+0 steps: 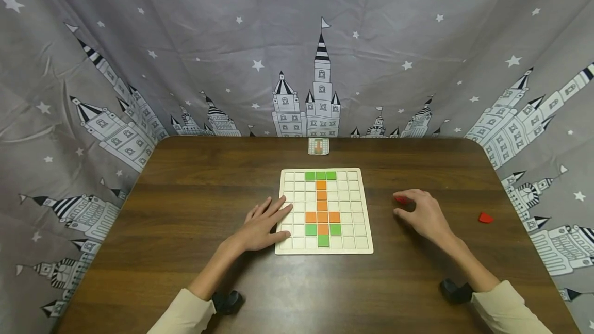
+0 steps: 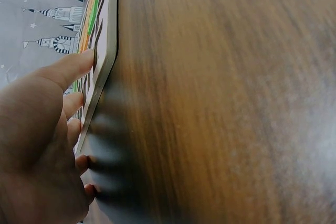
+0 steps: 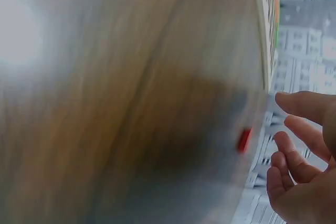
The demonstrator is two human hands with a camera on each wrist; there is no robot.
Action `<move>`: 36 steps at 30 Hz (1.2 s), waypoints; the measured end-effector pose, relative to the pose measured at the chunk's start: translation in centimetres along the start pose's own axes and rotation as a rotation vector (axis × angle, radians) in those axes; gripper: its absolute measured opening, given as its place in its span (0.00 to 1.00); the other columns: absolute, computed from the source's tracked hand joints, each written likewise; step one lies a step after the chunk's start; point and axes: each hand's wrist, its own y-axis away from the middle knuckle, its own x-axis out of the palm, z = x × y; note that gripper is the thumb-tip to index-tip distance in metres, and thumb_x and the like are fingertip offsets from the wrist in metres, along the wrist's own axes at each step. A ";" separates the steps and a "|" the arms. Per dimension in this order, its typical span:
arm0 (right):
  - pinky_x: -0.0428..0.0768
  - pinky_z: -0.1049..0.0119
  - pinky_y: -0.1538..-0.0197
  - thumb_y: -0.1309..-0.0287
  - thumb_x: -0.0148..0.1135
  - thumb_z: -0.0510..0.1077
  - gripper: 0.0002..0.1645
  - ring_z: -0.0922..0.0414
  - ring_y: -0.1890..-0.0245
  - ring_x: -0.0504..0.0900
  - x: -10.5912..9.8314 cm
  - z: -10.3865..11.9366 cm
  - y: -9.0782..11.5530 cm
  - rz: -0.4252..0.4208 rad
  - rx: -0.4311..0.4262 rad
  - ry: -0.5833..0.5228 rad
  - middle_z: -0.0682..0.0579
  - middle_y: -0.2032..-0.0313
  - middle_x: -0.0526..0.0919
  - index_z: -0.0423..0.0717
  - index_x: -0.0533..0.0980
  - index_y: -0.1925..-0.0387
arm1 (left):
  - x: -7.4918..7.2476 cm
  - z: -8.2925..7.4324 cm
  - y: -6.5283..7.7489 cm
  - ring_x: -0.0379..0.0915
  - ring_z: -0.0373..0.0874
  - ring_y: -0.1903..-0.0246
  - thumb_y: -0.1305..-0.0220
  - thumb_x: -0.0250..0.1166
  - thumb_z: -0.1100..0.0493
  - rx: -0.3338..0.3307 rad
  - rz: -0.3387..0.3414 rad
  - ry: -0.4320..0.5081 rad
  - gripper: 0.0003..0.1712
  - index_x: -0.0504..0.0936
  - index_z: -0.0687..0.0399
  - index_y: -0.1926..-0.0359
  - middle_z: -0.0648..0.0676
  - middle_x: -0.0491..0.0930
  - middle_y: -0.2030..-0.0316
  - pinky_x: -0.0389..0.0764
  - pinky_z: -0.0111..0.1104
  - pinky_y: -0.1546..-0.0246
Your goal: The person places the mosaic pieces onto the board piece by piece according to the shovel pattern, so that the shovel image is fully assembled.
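Note:
A cream grid board [image 1: 352,220] lies on the table with green tiles [image 1: 320,176] and orange tiles [image 1: 322,195] set in its squares. The left hand [image 1: 260,228] rests with spread fingers on the board's left edge; the left wrist view has the thumb [image 2: 79,66] at the rim. To the right of the board, the right hand [image 1: 423,215] hovers low with thumb and fingers apart. Close at its fingertips is a red piece [image 1: 400,199], partly hidden by the index finger from above. From the right wrist, a red piece [image 3: 244,140] shows on the tabletop near the fingers.
Another red piece [image 1: 485,218], with one rounded side, lies to the right of the right hand. A small pattern card [image 1: 318,146] sits at the table's back edge. Behind the wooden table [image 1: 209,169] hangs a grey curtain [image 1: 371,66] printed with castles and stars.

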 end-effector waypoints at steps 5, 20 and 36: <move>0.67 0.35 0.43 0.48 0.74 0.35 0.26 0.31 0.45 0.73 -0.5 -1.8 -0.6 0.029 0.035 0.017 0.30 0.47 0.79 0.32 0.80 0.47 | 0.0 -0.1 0.0 0.33 0.62 0.24 0.28 0.57 0.41 -0.012 0.007 -0.014 0.41 0.56 0.48 0.21 0.55 0.45 0.22 0.37 0.64 0.33; 0.72 0.37 0.46 0.43 0.70 0.34 0.19 0.32 0.48 0.77 -0.3 -2.8 -0.9 0.079 0.057 0.021 0.33 0.50 0.81 0.33 0.82 0.50 | -0.1 -0.1 0.1 0.32 0.63 0.25 0.28 0.57 0.42 -0.006 0.007 -0.003 0.41 0.56 0.48 0.21 0.55 0.44 0.22 0.37 0.65 0.34; 0.74 0.39 0.48 0.46 0.72 0.35 0.14 0.35 0.51 0.80 1.0 0.2 -0.7 0.072 0.007 0.015 0.36 0.55 0.84 0.34 0.84 0.56 | -0.1 -0.1 0.0 0.33 0.64 0.25 0.28 0.58 0.42 -0.005 0.010 -0.006 0.41 0.56 0.49 0.22 0.56 0.45 0.22 0.38 0.66 0.34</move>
